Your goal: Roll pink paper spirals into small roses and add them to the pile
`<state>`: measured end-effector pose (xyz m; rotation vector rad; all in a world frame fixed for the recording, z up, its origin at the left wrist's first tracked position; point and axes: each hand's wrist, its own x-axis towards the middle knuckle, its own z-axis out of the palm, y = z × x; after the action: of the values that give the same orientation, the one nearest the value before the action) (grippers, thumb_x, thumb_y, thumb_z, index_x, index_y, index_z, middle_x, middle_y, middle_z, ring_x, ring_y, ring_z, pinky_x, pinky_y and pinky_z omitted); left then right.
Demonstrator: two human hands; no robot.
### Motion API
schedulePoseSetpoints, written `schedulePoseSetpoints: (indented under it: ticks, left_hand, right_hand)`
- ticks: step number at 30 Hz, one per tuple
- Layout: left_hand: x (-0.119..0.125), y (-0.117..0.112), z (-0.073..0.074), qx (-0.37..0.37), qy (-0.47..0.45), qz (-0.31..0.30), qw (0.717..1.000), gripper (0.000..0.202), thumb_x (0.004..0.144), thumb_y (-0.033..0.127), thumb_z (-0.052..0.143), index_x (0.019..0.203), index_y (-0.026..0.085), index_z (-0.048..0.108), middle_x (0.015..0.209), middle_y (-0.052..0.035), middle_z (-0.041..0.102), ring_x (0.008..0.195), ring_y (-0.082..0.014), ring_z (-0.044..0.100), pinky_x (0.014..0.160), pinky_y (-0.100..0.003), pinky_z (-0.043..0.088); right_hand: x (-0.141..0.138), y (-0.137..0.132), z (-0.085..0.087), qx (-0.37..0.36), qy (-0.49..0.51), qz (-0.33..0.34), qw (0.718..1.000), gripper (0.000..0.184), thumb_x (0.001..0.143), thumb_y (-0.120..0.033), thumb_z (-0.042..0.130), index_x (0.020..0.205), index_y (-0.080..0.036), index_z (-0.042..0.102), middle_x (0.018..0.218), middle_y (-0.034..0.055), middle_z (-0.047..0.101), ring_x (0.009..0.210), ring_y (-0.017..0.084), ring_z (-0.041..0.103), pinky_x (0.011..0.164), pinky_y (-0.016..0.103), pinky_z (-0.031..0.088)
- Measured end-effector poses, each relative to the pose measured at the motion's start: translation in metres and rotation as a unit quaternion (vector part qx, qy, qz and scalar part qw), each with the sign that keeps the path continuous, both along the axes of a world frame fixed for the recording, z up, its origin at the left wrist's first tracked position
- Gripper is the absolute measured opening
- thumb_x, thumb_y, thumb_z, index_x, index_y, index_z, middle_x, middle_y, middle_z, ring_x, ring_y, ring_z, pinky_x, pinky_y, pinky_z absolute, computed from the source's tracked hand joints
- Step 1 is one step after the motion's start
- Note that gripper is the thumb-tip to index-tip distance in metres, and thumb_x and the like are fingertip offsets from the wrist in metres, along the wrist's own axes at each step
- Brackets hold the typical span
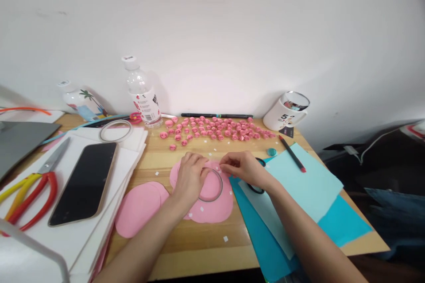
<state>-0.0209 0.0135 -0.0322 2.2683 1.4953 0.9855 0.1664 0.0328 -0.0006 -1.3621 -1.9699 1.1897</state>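
Note:
My left hand [191,176] rests with curled fingers on a clear tape ring [212,188] that lies on a pink paper circle [209,210]. My right hand [244,169] pinches at the ring's far edge, fingertips pressed together on something too small to make out. Another pink paper circle [139,208] lies to the left. Several small pink paper rolls [212,129] are spread out behind the hands. Black-handled scissors [257,188] lie partly under my right wrist.
Blue paper sheets [308,181] with a red-tipped pencil [292,154] lie to the right. A phone [84,181], red scissors [33,194] and a second tape ring [115,131] sit on white sheets at left. Two bottles [142,95], a black pen [215,116] and a mug [287,112] stand near the wall.

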Motion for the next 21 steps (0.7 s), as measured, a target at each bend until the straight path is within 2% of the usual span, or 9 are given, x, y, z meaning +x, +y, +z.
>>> schedulePoseSetpoints:
  ticks: [3, 6, 9, 11, 14, 17, 19, 21]
  left_hand:
    - [0.0, 0.0, -0.002, -0.01, 0.025, -0.002, 1.0, 0.007, 0.077, 0.011, 0.062, 0.079, 0.017, 0.066, 0.075, -0.005, 0.063, 0.08, -0.0217, 0.05, 0.071, -0.036, 0.046]
    - [0.001, -0.002, -0.002, -0.02, 0.017, -0.004, 1.0, 0.015, 0.081, 0.01, 0.056, 0.073, 0.018, 0.066, 0.073, -0.0044, 0.061, 0.078, -0.0203, 0.049, 0.07, -0.035, 0.045]
    - [0.002, -0.003, 0.0, -0.009, -0.004, 0.007, 1.0, 0.015, 0.083, 0.011, 0.052, 0.075, 0.018, 0.063, 0.075, -0.0036, 0.061, 0.078, -0.019, 0.051, 0.07, -0.033, 0.045]
    - [0.002, -0.004, 0.004, 0.008, -0.025, 0.031, 0.999, 0.015, 0.084, 0.011, 0.049, 0.078, 0.018, 0.061, 0.077, -0.0032, 0.06, 0.077, -0.0181, 0.053, 0.069, -0.031, 0.046]
    - [0.001, -0.004, 0.01, 0.024, -0.079, 0.097, 0.992, 0.016, 0.086, 0.012, 0.044, 0.084, 0.02, 0.059, 0.082, -0.0027, 0.059, 0.077, -0.0163, 0.056, 0.07, -0.029, 0.046]
    - [-0.003, 0.0, 0.013, 0.02, -0.12, 0.17, 0.978, 0.017, 0.085, 0.012, 0.043, 0.091, 0.019, 0.058, 0.087, -0.0039, 0.058, 0.079, -0.016, 0.057, 0.072, -0.029, 0.047]
    - [-0.007, 0.004, 0.012, 0.003, -0.14, 0.204, 0.969, 0.021, 0.083, 0.01, 0.043, 0.094, 0.018, 0.058, 0.09, -0.005, 0.058, 0.08, -0.0167, 0.058, 0.073, -0.03, 0.048]
    - [-0.009, 0.007, 0.009, -0.016, -0.166, 0.223, 0.96, 0.025, 0.08, 0.007, 0.042, 0.097, 0.018, 0.058, 0.092, -0.0058, 0.059, 0.083, -0.0176, 0.059, 0.074, -0.031, 0.048]
  right_hand:
    - [-0.002, -0.001, -0.012, -0.017, 0.044, -0.008, 0.999, 0.014, 0.078, -0.028, 0.059, 0.076, -0.015, 0.066, 0.065, 0.0009, 0.065, 0.057, 0.012, 0.054, 0.053, 0.022, 0.043]
    - [-0.002, -0.002, -0.02, -0.013, 0.06, -0.017, 0.998, 0.016, 0.078, -0.03, 0.06, 0.079, -0.015, 0.066, 0.069, 0.0019, 0.065, 0.059, 0.012, 0.055, 0.055, 0.023, 0.044]
    - [-0.001, -0.002, -0.024, 0.0, 0.064, -0.034, 0.997, 0.018, 0.08, -0.033, 0.058, 0.08, -0.016, 0.066, 0.068, 0.0016, 0.065, 0.056, 0.012, 0.054, 0.054, 0.024, 0.044]
    - [0.0, -0.002, -0.025, 0.01, 0.066, -0.05, 0.997, 0.019, 0.082, -0.033, 0.055, 0.08, -0.016, 0.065, 0.066, 0.0009, 0.064, 0.054, 0.011, 0.052, 0.052, 0.024, 0.044]
    - [0.0, -0.003, -0.025, 0.033, 0.066, -0.052, 0.996, 0.017, 0.082, -0.03, 0.054, 0.081, -0.017, 0.065, 0.066, 0.001, 0.063, 0.056, 0.011, 0.053, 0.053, 0.023, 0.044]
    - [-0.001, -0.005, -0.023, 0.07, 0.049, 0.028, 0.996, 0.013, 0.077, -0.029, 0.062, 0.084, -0.019, 0.066, 0.085, 0.0044, 0.064, 0.066, 0.013, 0.056, 0.059, 0.025, 0.047]
    - [-0.002, -0.008, -0.024, 0.097, 0.025, 0.075, 0.992, 0.022, 0.072, -0.029, 0.069, 0.092, -0.021, 0.065, 0.104, 0.007, 0.06, 0.074, 0.014, 0.057, 0.067, 0.028, 0.049]
    - [-0.004, -0.009, -0.026, 0.119, -0.005, 0.07, 0.99, 0.034, 0.072, -0.028, 0.07, 0.105, -0.021, 0.062, 0.115, 0.0096, 0.053, 0.077, 0.015, 0.056, 0.073, 0.031, 0.05]
